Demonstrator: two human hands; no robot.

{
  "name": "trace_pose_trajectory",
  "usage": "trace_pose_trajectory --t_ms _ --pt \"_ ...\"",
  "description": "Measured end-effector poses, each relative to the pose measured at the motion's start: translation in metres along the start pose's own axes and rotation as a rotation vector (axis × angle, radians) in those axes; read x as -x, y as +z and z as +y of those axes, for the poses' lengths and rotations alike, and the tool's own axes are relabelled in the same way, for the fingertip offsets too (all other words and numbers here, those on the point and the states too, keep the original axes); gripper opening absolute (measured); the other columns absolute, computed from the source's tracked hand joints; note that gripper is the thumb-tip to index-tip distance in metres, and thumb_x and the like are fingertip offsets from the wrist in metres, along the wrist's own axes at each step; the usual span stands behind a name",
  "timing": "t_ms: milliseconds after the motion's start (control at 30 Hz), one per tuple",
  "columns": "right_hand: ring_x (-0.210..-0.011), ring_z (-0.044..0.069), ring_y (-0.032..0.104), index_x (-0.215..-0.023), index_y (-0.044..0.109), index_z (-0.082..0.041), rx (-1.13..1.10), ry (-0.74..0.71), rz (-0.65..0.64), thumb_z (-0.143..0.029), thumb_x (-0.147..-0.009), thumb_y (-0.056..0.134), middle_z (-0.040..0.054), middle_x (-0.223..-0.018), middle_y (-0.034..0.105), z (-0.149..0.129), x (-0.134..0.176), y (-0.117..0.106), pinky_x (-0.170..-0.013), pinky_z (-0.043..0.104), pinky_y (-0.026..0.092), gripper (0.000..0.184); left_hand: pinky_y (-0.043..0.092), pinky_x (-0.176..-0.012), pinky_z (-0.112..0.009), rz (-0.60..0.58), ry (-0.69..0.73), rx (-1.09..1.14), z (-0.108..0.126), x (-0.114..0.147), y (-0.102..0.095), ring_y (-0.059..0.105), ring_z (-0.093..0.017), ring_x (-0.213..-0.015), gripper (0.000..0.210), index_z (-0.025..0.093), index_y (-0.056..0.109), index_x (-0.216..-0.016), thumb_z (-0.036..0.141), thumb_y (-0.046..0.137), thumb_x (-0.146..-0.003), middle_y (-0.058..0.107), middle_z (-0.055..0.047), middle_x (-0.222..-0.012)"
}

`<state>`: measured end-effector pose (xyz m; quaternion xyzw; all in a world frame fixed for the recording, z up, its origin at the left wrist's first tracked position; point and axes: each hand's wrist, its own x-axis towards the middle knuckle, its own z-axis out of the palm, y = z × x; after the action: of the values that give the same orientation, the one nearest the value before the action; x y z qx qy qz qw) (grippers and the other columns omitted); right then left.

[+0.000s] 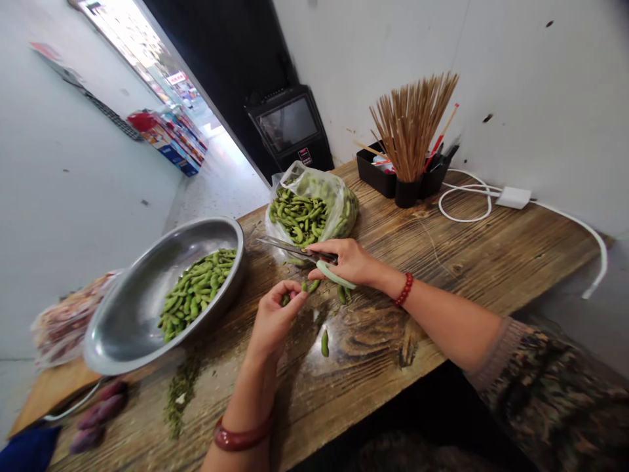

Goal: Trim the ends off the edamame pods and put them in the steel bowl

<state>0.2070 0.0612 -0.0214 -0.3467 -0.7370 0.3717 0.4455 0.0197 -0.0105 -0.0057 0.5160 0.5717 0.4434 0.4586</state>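
One pod (304, 287) is pinched in the left fingers (297, 299), on the near side of the scissors (299, 250), which point leftward, clasped in the right fingers (324, 246).

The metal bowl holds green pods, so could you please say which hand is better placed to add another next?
Probably the left hand: it is nearer the metal bowl and appears to pinch a green pod, while the right hand is occupied with scissors.
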Motion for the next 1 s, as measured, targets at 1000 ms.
trace_pose_trajectory --t_ms 1000 --pt "-0.082 0.017 0.059 -0.122 0.06 -0.018 0.269 -0.127 -0.273 -0.041 -0.066 0.081 0.0056 -0.096 0.062 -0.012 0.011 0.002 -0.076 0.028 0.047 0.064 0.024 -0.041 -0.017 0.167 0.028 0.334 0.001 0.001 -0.014 0.033 -0.002 -0.045 0.024 0.015 0.063 -0.079 0.028 0.08 -0.066 0.05 0.006 -0.062"
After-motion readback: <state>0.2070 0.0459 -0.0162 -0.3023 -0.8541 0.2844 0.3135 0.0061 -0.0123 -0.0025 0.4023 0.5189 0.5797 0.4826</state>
